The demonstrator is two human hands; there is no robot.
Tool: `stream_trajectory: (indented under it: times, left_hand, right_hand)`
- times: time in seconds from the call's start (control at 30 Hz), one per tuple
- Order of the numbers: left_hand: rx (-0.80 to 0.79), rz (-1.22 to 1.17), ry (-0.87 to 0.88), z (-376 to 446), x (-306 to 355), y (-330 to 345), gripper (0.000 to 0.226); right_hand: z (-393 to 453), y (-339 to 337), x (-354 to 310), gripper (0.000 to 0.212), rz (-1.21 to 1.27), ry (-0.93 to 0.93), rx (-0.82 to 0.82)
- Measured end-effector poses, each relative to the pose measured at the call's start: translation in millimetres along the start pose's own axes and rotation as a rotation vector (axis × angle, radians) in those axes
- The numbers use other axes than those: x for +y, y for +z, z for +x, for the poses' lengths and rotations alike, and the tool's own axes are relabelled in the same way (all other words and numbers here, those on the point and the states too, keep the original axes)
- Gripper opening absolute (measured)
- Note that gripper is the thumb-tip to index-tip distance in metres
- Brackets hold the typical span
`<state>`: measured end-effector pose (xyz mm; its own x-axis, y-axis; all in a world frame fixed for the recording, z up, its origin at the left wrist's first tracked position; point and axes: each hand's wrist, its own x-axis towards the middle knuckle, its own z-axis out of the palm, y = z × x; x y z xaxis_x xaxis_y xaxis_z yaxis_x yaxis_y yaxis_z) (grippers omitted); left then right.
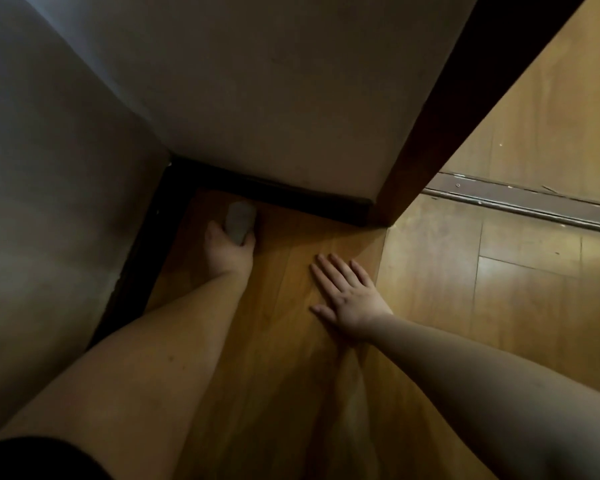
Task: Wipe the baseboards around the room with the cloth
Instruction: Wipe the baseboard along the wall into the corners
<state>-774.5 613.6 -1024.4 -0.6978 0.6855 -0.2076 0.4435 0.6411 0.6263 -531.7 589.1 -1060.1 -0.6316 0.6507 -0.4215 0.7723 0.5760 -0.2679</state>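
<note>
Wiping the corner baseboard, braced on the floor

Left hand (230, 249) clenches the cloth (239, 221) toward the baseboard (291, 197) at 11 o'clock; right hand (347, 294), released, lies flat on the floor (516, 289), likely for support.

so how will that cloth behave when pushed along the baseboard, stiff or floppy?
Probably floppy: the cloth sits bunched into a wad in the left hand. Likely light, since that hand alone holds it. Pressed against the dark baseboard, it should squash and conform rather than slide rigidly.

Left hand (228, 250) curled, gripping; right hand (347, 296) flat, fingers spread
</note>
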Motion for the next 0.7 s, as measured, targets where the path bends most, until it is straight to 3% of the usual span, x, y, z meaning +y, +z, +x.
stream_trajectory:
  times: [0.23, 0.53, 0.7]
  left_hand:
    - [0.001, -0.048, 0.019, 0.7, 2.1, -18.6, 0.037]
    - [0.089, -0.053, -0.017, -17.8, -19.5, -34.4, 0.061]
    - [0.008, 0.127, 0.19, -30.9, 1.0, -33.9, 0.073]
  right_hand:
    - [3.7, 8.1, -0.8, 0.072, -0.007, -0.007, 0.001]
    - [0.5, 20.6, -1.9, 0.069, -0.017, 0.005, 0.151]
    - [-1.3, 9.7, 1.8, 0.063, 0.033, -0.037, 0.148]
